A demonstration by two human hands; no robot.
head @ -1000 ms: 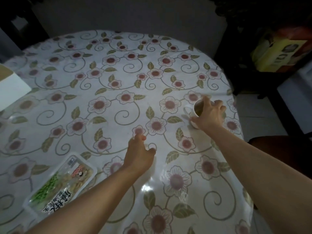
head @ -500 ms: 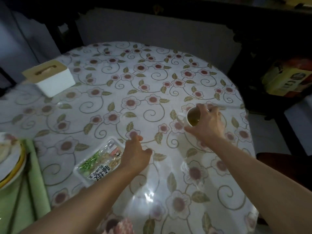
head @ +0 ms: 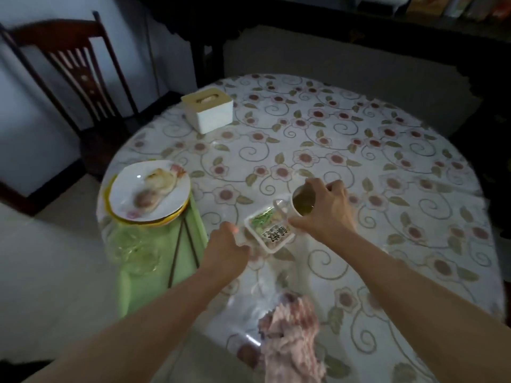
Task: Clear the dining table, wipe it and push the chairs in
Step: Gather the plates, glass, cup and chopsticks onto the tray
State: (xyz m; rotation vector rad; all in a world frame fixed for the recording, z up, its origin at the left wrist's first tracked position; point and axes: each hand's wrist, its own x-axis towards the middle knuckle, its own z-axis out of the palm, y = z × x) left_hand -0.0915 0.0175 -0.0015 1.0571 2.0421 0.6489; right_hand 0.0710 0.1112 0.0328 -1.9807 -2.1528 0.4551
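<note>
Head view shows a pink cloth (head: pixel 290 341) nearest me on the floral table (head: pixel 401 150), then my left hand (head: pixel 226 251) curled beside the food tray (head: pixel 272 233), my right hand (head: pixel 326 210) gripping the cup (head: pixel 302 204) from above it, stacked plates (head: pixel 150 192) left, tissue box (head: pixel 207 110) far.

One head-worn camera looks forward and steeply down, close over the table (head: pixel 345 150); a chair (head: pixel 80 78) stands at ten o'clock.

Right hand (head: pixel 329 208) grips a cup (head: pixel 302 203) from above the snack tray (head: pixel 272 233); left hand (head: pixel 226 250) hovers beside it, fingers curled.
</note>
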